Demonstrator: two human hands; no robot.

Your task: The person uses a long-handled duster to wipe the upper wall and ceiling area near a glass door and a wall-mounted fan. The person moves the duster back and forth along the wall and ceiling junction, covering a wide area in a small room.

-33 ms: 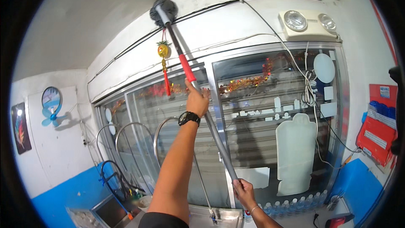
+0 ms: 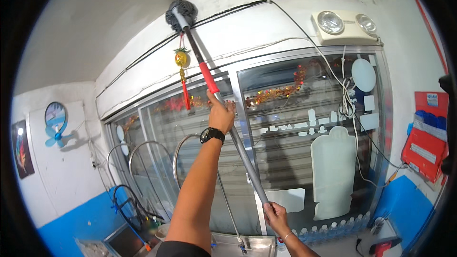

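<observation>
The mop [image 2: 181, 14] (grey head against the ceiling corner) shows no shift; left hand [image 2: 221, 116] and right hand [image 2: 275, 215] each grip its pole [image 2: 240, 150] closed.

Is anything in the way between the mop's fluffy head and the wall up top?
Nothing visible. The grey mop head already presses against the white wall by the black cable. The pineapple charm hangs just below it, beside the pole. Left hand and right hand both grip the pole.
</observation>
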